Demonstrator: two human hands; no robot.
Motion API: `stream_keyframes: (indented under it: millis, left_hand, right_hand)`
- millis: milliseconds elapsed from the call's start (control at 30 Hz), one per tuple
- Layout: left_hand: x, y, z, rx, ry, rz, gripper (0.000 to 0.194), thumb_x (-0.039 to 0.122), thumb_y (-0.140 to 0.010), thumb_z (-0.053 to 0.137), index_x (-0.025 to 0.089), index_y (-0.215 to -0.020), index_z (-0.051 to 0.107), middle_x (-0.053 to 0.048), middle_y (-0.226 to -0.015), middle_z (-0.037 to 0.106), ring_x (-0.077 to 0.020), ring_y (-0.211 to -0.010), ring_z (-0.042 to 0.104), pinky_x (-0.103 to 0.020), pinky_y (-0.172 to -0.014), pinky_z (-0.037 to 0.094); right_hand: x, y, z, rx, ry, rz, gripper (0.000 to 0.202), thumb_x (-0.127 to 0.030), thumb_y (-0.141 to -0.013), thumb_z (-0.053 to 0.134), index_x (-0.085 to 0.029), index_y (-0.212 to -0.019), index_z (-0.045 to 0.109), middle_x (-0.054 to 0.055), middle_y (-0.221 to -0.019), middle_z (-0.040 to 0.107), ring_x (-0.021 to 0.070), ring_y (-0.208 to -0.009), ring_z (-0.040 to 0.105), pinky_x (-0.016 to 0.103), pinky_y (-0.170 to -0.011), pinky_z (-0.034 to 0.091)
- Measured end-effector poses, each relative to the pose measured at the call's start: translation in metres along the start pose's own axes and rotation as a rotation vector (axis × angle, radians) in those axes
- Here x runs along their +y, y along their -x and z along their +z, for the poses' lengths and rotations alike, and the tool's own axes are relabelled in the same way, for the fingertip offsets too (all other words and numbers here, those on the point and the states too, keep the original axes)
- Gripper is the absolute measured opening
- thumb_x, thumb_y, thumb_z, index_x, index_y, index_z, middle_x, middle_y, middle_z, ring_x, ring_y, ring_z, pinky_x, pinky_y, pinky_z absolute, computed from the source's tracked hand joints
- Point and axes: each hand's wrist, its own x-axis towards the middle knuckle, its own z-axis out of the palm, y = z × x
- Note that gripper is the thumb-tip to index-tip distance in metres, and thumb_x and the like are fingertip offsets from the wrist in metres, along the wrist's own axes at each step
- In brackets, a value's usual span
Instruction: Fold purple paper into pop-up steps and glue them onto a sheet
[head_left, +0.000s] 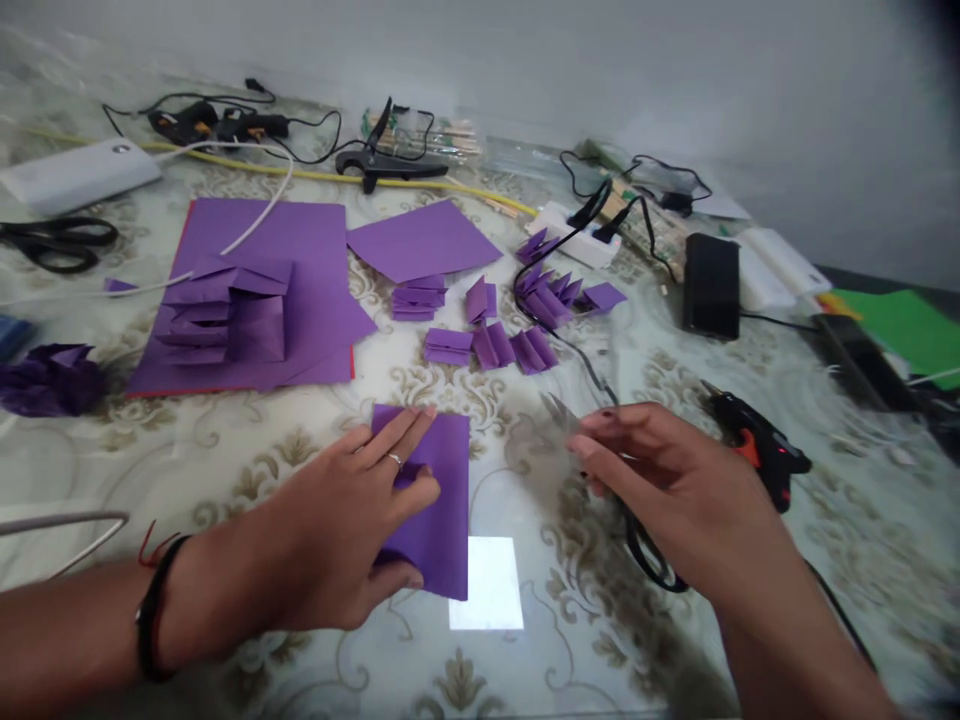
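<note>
My left hand (360, 500) lies spread on a folded purple paper (442, 480), its fingertips pressing the sheet to the table. The hand covers the paper's left part. In my right hand (660, 470) is a pair of scissors (556, 408), gripped around the middle. The pointed blades stick out toward the paper without touching it, and the dark handle loops hang below the palm. Beyond the paper are several small folded purple pieces (448, 346). Larger purple sheets (315, 230) lie at the back left with pleated purple strips (255, 320) on top.
Right of my right hand rests a glue gun (757, 440). Behind are a white power strip (577, 235), a black box (711, 285) and a black clamp (382, 160). At left are black-handled scissors (60, 240) and crumpled purple paper (52, 380). Cables cross the table.
</note>
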Motion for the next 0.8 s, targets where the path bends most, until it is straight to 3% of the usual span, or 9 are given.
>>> stream_keyframes:
  millis: [167,300,400,433,567,700,800]
  left_hand:
    - [0.0,-0.002,0.001,0.019,0.026,0.004,0.055,0.047,-0.089,0.084,0.015,-0.129,0.064,-0.032,-0.176,0.03,-0.0512,-0.162,0.033,-0.065,-0.117,0.044]
    - [0.001,-0.004,-0.001,0.016,0.008,0.019,0.056,0.048,-0.088,0.084,0.014,-0.127,0.065,-0.036,-0.172,0.035,-0.0524,-0.161,0.036,-0.066,-0.113,0.047]
    - [0.002,-0.004,-0.002,0.015,-0.001,0.027,0.057,0.047,-0.088,0.084,0.013,-0.129,0.064,-0.038,-0.17,0.036,-0.053,-0.16,0.036,-0.066,-0.113,0.047]
    - [0.002,-0.004,-0.003,0.012,0.001,0.023,0.057,0.046,-0.087,0.085,0.013,-0.129,0.064,-0.038,-0.17,0.036,-0.0531,-0.16,0.036,-0.066,-0.113,0.047]
    - [0.002,-0.004,-0.004,0.002,0.016,0.0,0.053,0.046,-0.086,0.086,0.014,-0.124,0.066,-0.036,-0.171,0.036,-0.0528,-0.16,0.036,-0.066,-0.114,0.046]
    - [0.001,-0.004,-0.004,-0.003,0.03,0.0,0.051,0.046,-0.087,0.085,0.014,-0.122,0.067,-0.037,-0.17,0.037,-0.0532,-0.16,0.036,-0.066,-0.114,0.046]
    - [0.001,-0.004,-0.004,0.01,0.027,0.007,0.053,0.047,-0.087,0.086,0.013,-0.123,0.067,-0.037,-0.17,0.038,-0.0531,-0.16,0.036,-0.065,-0.115,0.046]
  right_hand:
    - [-0.028,0.021,0.018,-0.132,-0.395,-0.055,0.023,-0.032,-0.092,0.084,-0.026,-0.089,0.061,0.001,-0.086,0.085,0.0168,-0.068,0.081,0.025,-0.065,0.069]
    - [-0.043,0.029,0.04,-0.319,-0.462,-0.041,0.015,-0.028,-0.101,0.072,-0.026,-0.097,0.058,0.003,-0.095,0.085,0.0191,-0.082,0.085,0.029,-0.073,0.072]
    - [-0.044,0.024,0.043,-0.402,-0.42,-0.01,0.011,-0.031,-0.103,0.068,-0.025,-0.103,0.059,0.005,-0.097,0.084,0.0206,-0.085,0.084,0.031,-0.072,0.072]
    - [-0.043,0.021,0.042,-0.413,-0.402,0.007,0.014,-0.03,-0.102,0.069,-0.026,-0.111,0.06,0.005,-0.099,0.084,0.0196,-0.079,0.083,0.031,-0.068,0.071]
    - [-0.031,0.013,0.035,-0.412,-0.451,0.04,0.066,-0.02,-0.096,0.073,-0.035,-0.153,0.044,-0.001,-0.107,0.08,0.0135,-0.059,0.075,0.025,-0.05,0.064]
    - [-0.017,0.015,0.035,-0.47,-0.473,0.062,0.06,-0.019,-0.097,0.072,-0.038,-0.15,0.05,-0.002,-0.109,0.074,0.0136,-0.063,0.076,0.025,-0.05,0.063]
    - [-0.016,0.017,0.035,-0.341,-0.55,0.073,0.076,-0.022,-0.092,0.081,-0.037,-0.156,0.041,-0.003,-0.101,0.075,0.0168,-0.067,0.077,0.025,-0.05,0.064]
